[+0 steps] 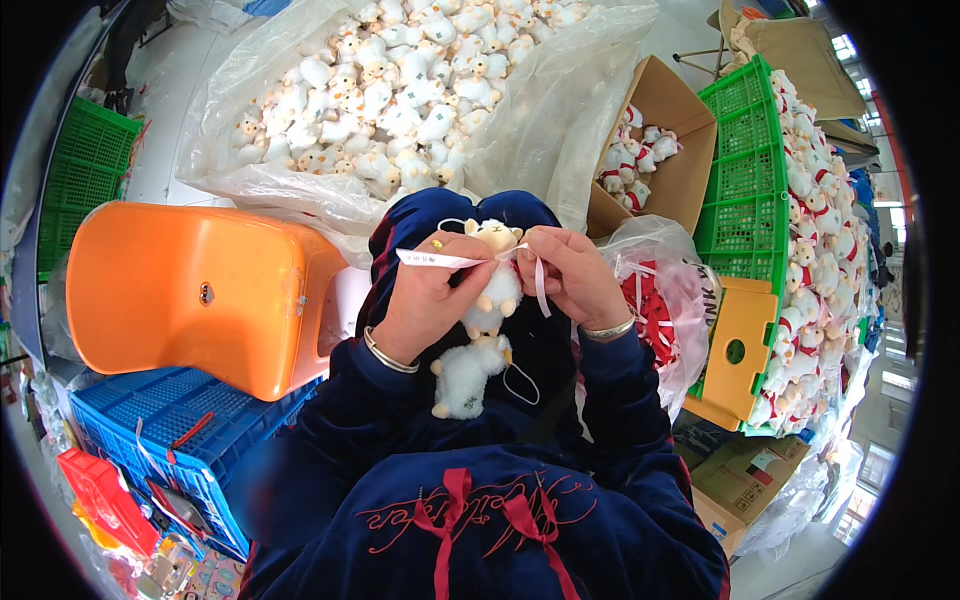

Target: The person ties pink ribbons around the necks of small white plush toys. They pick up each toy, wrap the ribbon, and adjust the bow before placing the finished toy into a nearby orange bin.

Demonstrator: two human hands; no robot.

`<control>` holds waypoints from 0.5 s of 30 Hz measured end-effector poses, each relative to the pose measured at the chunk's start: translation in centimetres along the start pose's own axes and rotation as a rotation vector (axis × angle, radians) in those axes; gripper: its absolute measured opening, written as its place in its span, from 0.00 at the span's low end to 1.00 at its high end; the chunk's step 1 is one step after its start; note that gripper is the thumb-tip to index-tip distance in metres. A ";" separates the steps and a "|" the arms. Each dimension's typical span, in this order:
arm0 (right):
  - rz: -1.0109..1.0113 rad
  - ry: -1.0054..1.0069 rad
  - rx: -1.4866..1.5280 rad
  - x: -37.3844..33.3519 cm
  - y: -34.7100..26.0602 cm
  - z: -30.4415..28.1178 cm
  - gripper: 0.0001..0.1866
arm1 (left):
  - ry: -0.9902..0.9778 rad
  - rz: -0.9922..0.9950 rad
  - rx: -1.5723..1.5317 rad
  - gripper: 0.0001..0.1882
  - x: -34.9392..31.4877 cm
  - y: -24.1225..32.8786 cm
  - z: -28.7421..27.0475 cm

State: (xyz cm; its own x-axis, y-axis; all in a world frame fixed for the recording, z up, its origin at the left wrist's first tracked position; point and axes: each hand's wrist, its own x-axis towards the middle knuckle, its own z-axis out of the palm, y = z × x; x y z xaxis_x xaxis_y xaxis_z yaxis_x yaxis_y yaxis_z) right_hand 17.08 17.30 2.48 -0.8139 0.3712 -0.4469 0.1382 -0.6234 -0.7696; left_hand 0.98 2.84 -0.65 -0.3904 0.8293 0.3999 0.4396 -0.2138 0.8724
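A small white plush sheep [492,290] with a beige head sits upright on my lap between my hands. A narrow pale ribbon [440,260] with print on it runs across the front of its neck. My left hand [425,300] pinches the ribbon close to the toy, with one end sticking out to the left. On the other side, my right hand [572,275] pinches the ribbon's other part, and a tail hangs below those fingers. A second white plush sheep [466,380] lies on my lap just below, with a thin white cord loop beside it.
Beyond my knees, a large clear plastic bag [245,165] holds many white plush toys. To the right stand a cardboard box [690,110] with toys, a bag of red ribbons [650,310] and green crates [740,200]. An orange chair [190,290] and blue crate [110,400] are at left.
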 end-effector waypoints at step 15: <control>-0.014 -0.084 0.116 0.4 0.6 -0.8 0.14 | -0.221 -0.311 -0.189 0.08 1.2 2.1 -2.3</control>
State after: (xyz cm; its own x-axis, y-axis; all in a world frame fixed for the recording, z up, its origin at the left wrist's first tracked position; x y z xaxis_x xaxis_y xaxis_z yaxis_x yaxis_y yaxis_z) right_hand 17.26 17.60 1.43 -0.8604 0.3247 -0.3928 0.0642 -0.6956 -0.7156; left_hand -0.41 2.20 2.30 -0.2888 0.9556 0.0579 0.1641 -0.0102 0.9864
